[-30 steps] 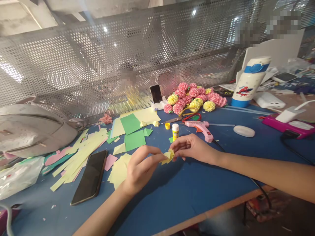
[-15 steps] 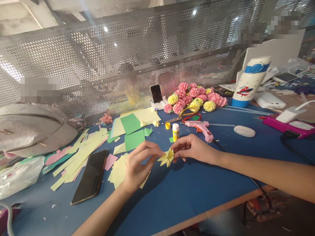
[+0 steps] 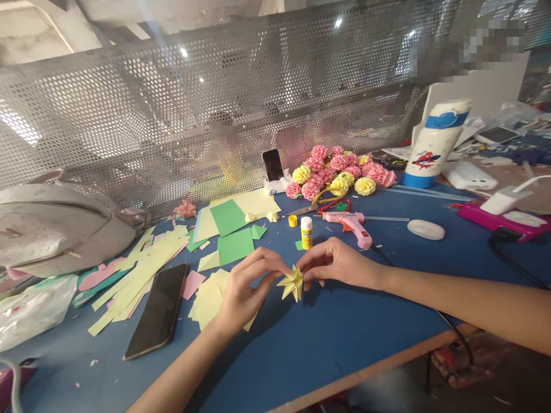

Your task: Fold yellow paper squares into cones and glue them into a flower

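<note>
A small folded yellow paper star (image 3: 293,283) hangs just above the blue table (image 3: 327,338) near its middle. My left hand (image 3: 247,292) pinches its left side with thumb and fingertips. My right hand (image 3: 333,264) pinches its right side, fingers curled over it. Both hands are closed on the paper piece. An open glue bottle (image 3: 306,232) with its yellow cap (image 3: 293,220) beside it stands just behind my hands.
Yellow, green and pink paper scraps (image 3: 172,258) and a black phone (image 3: 159,308) lie to the left. A pink glue gun (image 3: 350,222), scissors (image 3: 322,205), a heap of paper flowers (image 3: 340,172) and a white bottle (image 3: 434,143) lie behind. A perforated metal screen (image 3: 215,103) backs the table.
The yellow paper piece has spread from a crumpled bunch into a pointed star shape between my fingers. Both hands have stayed almost in place.
</note>
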Tool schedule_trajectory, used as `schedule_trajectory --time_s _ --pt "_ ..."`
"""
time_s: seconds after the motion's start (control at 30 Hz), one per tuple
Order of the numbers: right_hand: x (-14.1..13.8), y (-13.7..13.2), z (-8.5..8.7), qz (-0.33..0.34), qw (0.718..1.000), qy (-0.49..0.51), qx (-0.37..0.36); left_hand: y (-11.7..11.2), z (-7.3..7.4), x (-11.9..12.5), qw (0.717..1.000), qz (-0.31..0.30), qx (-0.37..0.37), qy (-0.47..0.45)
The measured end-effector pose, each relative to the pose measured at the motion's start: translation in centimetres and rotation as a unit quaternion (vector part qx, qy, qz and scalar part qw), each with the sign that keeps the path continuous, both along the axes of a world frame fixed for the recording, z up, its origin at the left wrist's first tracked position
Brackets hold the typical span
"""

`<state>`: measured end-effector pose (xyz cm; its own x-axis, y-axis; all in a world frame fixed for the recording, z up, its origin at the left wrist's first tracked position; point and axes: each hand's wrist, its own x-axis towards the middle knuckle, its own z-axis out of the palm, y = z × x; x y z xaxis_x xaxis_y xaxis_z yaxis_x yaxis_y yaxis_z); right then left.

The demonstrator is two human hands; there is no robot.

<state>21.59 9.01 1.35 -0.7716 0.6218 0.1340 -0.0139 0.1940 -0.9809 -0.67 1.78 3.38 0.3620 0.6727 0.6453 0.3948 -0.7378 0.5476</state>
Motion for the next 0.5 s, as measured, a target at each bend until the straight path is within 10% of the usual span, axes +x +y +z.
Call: schedule_trajectory --time_s 0.5 --pt "0.02 -0.03 -0.1 0.008 1.0 -0.001 0.007 0.16 -0.21 -0.07 1.0 -0.004 -0.017 -0.013"
